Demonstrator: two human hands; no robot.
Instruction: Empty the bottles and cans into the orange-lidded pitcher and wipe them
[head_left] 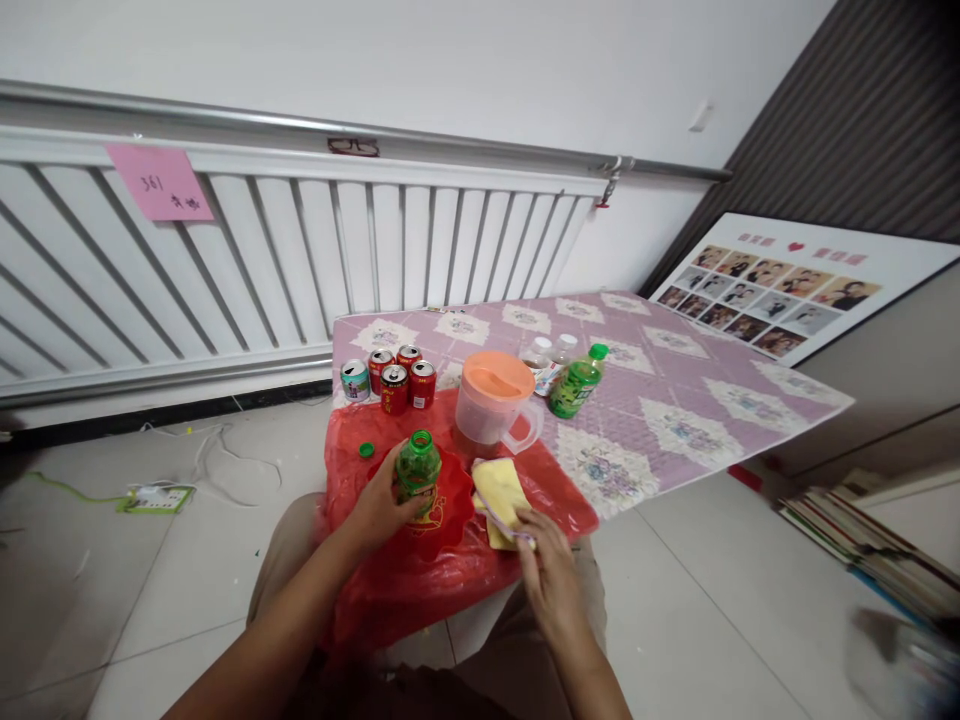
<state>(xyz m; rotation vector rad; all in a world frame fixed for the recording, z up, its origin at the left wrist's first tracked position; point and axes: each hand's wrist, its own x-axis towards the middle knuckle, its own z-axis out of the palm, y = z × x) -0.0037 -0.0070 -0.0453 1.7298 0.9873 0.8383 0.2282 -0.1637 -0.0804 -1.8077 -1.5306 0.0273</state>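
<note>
The left hand is firmly encircling an uncapped green plastic bottle over a red plastic sheet; the right hand, half-curled, is touching a folded yellow cloth, its hold remaining unclear.

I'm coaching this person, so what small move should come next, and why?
Probably bring the yellow cloth to the green bottle: the right hand already touches the cloth, while the left hand holds the uncapped bottle, a green cap lying apart on the red plastic.
</note>
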